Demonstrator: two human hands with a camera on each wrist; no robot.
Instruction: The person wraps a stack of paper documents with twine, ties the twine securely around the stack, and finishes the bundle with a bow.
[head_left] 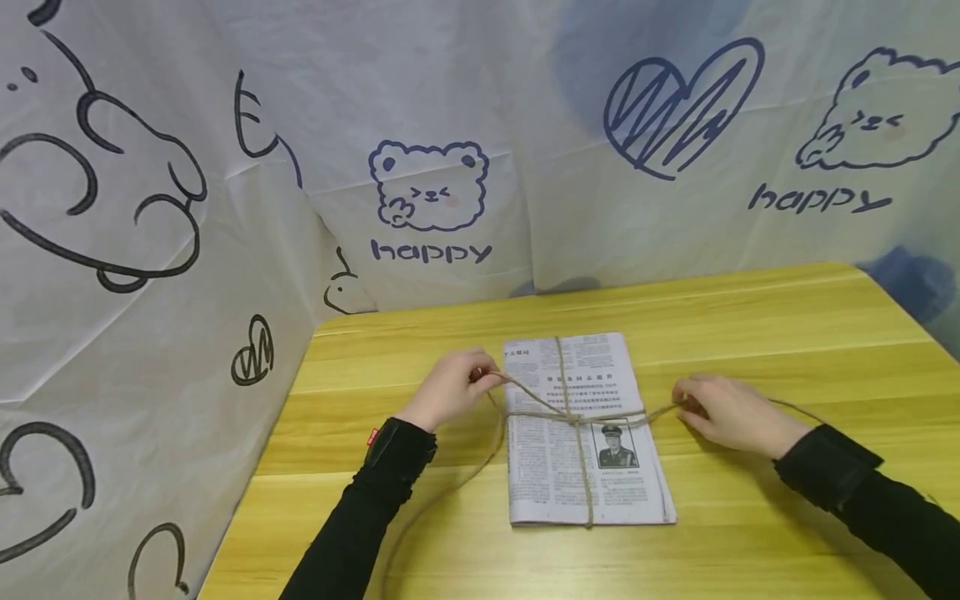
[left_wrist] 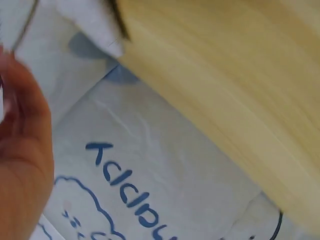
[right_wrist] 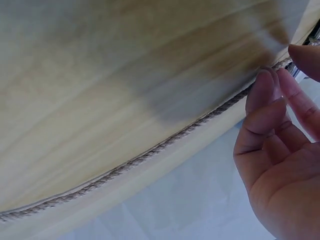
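Observation:
A folded stack of newspapers (head_left: 547, 483) lies on the table, with brown twine (head_left: 584, 467) running across it both ways and meeting near its middle. To the stack's left, my left hand (head_left: 450, 389) pinches one end of the twine, raised and drawn taut from the crossing; a slack length hangs from it toward the front edge. On the other side, my right hand (head_left: 738, 414) holds the other strand between thumb and fingers just beyond the right edge. The right wrist view shows the twisted cord (right_wrist: 125, 167) trailing from those fingers. Whether the crossing is knotted, I cannot tell.
The yellow wood-grain table (head_left: 780, 333) extends around the stack. White cloth (head_left: 570, 225) with drawn bears, hearts and lettering hangs behind it, and more cloth (head_left: 172, 358) hangs along the left side.

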